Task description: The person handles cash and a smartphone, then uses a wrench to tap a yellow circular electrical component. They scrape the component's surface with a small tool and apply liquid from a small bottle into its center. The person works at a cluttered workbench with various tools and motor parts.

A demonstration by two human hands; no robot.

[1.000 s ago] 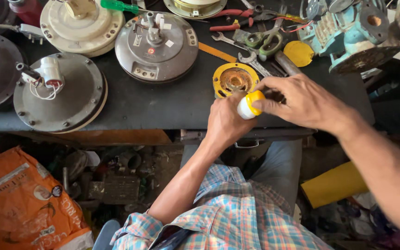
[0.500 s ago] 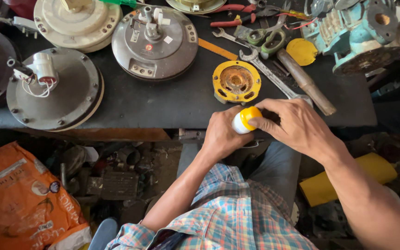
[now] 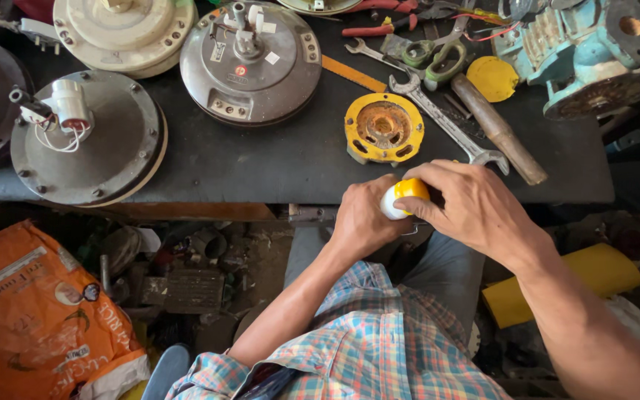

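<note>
Hands have drawn back off the black workbench (image 3: pixel 290 159) edge: left hand (image 3: pixel 364 218) grasps a small white bottle (image 3: pixel 392 201), right hand (image 3: pixel 475 207) fingers clenched round its yellow cap (image 3: pixel 412 189), near the yellow rusty round housing (image 3: pixel 383 127).

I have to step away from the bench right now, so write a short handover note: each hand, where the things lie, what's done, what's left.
Left hand: wrapped around a small white bottle with a yellow cap, at the black bench's front edge.
Right hand: fingers on the cap.
Round yellow rusty motor housing lies just behind the hands; steel open-ended spanner and brown-handled tool to its right.
Done: bottle picked up.
Left: cap looks still on; housing untouched.
</note>
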